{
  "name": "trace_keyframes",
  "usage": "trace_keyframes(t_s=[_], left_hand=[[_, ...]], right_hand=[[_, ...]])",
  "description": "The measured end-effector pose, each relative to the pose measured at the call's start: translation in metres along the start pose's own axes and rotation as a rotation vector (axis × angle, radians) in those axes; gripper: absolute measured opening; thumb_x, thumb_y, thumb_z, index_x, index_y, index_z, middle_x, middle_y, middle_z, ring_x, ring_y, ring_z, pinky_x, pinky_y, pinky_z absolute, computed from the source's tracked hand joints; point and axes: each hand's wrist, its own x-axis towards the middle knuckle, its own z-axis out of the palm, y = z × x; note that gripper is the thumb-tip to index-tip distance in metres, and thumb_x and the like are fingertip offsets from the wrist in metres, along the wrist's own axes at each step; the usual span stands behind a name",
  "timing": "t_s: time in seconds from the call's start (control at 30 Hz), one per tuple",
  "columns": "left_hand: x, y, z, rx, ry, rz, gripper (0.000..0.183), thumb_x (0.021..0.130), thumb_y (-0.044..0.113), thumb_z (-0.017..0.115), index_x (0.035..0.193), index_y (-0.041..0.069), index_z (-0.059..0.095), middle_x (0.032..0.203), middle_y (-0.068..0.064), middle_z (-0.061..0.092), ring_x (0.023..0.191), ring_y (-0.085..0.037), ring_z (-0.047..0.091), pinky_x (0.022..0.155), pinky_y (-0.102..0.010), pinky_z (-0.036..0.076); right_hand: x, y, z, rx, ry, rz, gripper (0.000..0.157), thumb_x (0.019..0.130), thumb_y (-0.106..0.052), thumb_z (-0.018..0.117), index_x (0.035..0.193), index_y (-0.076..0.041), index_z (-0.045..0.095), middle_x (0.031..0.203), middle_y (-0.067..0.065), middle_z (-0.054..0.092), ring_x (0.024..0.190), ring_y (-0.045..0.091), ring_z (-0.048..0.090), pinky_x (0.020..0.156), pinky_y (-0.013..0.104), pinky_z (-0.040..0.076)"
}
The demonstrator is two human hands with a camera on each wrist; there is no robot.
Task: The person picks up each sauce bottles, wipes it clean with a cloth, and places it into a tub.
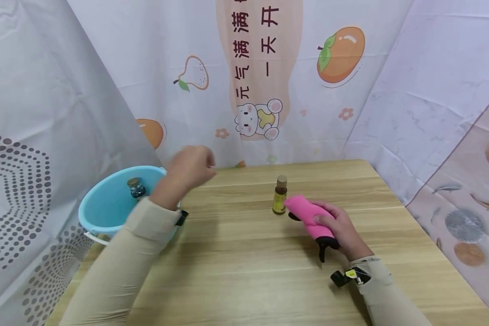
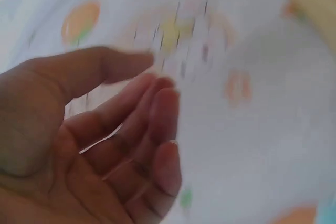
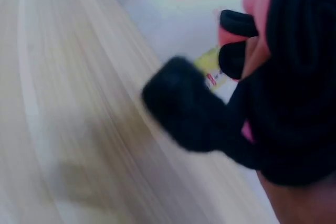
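Left sleeve [image 1: 118,267]: long, plain beige, lightly creased, ending in a broad cuff [image 1: 154,222]. Small black fitting [image 1: 182,218] visible beside that cuff. Right sleeve [image 1: 393,292]: matching beige cloth. Right wrist carries a black strap [image 1: 364,274], a stubby, rounded black attachment [image 1: 339,279] and a yellow tag [image 1: 351,274], its markings too small to read. Left hand [image 1: 190,168] and right hand [image 1: 342,226]: ungloved

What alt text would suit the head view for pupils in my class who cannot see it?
A person's right grip holds a pink-and-black bundle beside a bottle standing on a wooden table. The left grip, blurred, hovers near a blue bucket with a dark jar inside.
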Motion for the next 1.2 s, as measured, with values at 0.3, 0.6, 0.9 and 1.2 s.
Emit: trace_keyframes(t_s=[0.3, 0.6, 0.9, 1.2], left_hand=[[0.029, 0.061, 0.082, -0.082, 0.065, 0.201, 0.019, 0.093, 0.022, 0.072, 0.108, 0.012, 0.076, 0.107, -0.002, 0.075, 0.097, -0.018, 0.068, 0.084, -0.037, 0.058], [0.044, 0.090, 0.124, -0.154, 0.065, 0.247, 0.042, 0.098, 0.042, 0.071, 0.132, 0.017, 0.068, 0.131, -0.002, 0.066, 0.108, -0.016, 0.067, 0.085, -0.034, 0.059], [0.055, 0.099, 0.147, -0.211, 0.073, 0.279, 0.036, 0.098, 0.037, 0.073, 0.128, 0.017, 0.071, 0.127, 0.002, 0.071, 0.112, -0.016, 0.067, 0.095, -0.034, 0.058], [0.053, 0.095, 0.149, -0.283, 0.065, 0.297, 0.025, 0.097, 0.035, 0.075, 0.115, 0.019, 0.077, 0.105, 0.007, 0.075, 0.095, -0.007, 0.068, 0.089, -0.029, 0.058]], right_hand=[[0.008, 0.008, -0.011, 0.228, 0.192, 0.071, 0.046, 0.104, -0.021, 0.062, 0.149, -0.023, 0.055, 0.127, 0.000, 0.059, 0.087, 0.008, 0.067, 0.068, 0.024, 0.060], [0.011, 0.014, -0.013, 0.414, 0.291, 0.179, 0.055, 0.106, -0.027, 0.060, 0.157, -0.030, 0.041, 0.133, 0.001, 0.051, 0.087, 0.009, 0.066, 0.063, 0.026, 0.060], [0.014, 0.018, -0.009, 0.430, 0.286, 0.174, 0.057, 0.104, -0.027, 0.064, 0.157, -0.028, 0.043, 0.131, -0.002, 0.057, 0.087, 0.010, 0.067, 0.066, 0.027, 0.061], [0.018, 0.017, 0.006, 0.305, 0.322, 0.155, 0.054, 0.100, -0.024, 0.070, 0.151, -0.024, 0.053, 0.144, 0.002, 0.048, 0.099, 0.011, 0.066, 0.076, 0.025, 0.061]])
